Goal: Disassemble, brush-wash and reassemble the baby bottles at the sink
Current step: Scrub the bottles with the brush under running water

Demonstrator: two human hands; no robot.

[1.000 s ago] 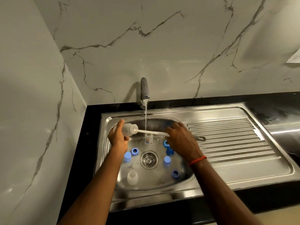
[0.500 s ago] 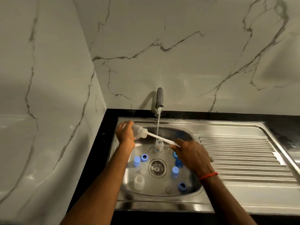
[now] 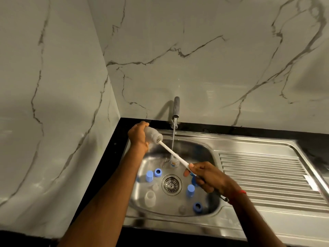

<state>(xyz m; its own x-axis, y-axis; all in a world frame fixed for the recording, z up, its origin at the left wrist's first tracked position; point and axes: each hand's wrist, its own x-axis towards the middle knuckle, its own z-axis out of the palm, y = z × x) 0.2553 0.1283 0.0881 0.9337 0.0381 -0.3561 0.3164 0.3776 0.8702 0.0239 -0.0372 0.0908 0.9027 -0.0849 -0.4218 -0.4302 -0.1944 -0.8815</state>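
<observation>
Head cam only, so everything's placed off the drain (image 3: 171, 184) in the middle of the sink (image 3: 204, 139) bowl. Left grip (image 3: 138, 135) is up at the back-left of the drain, above the bowl's corner, fingers wrapped round a clear baby bottle (image 3: 151, 136) held on its side w/ the mouth pointing toward the drain. Right grip (image 3: 208, 177) is just right of the drain, clenched on the end of the white bottle brush (image 3: 172, 152); the handle runs diagonally up and left from there and the bristle end sits right at the bottle's mouth. Tap (image 3: 176, 107) is straight behind the drain and running, w/ the water stream (image 3: 174, 136) dropping onto a small printed bottle (image 3: 174, 162) standing just behind the drain. The handle crosses that stream in the pic, can't tell if it's actually touching it. Left of the drain: a blue cap (image 3: 149, 176) and a blue ring (image 3: 158, 172) beside each other. Front-left: a clear bottle body (image 3: 150, 196) standing upright, and a clear teat (image 3: 155, 187) btw it and the drain. Right of the drain: another blue cap (image 3: 190, 190); front-right, a second blue ring (image 3: 197, 207) w/ another clear teat (image 3: 182, 209) next to it. There's also a blue piece (image 3: 193, 181) half hidden under the right grip, can't tell what part. Red thread (image 3: 240, 192) on that wrist. Ribbed draining board (image 3: 267, 175) is well right of the drain, black table (image 3: 114, 148) round the left side.
</observation>
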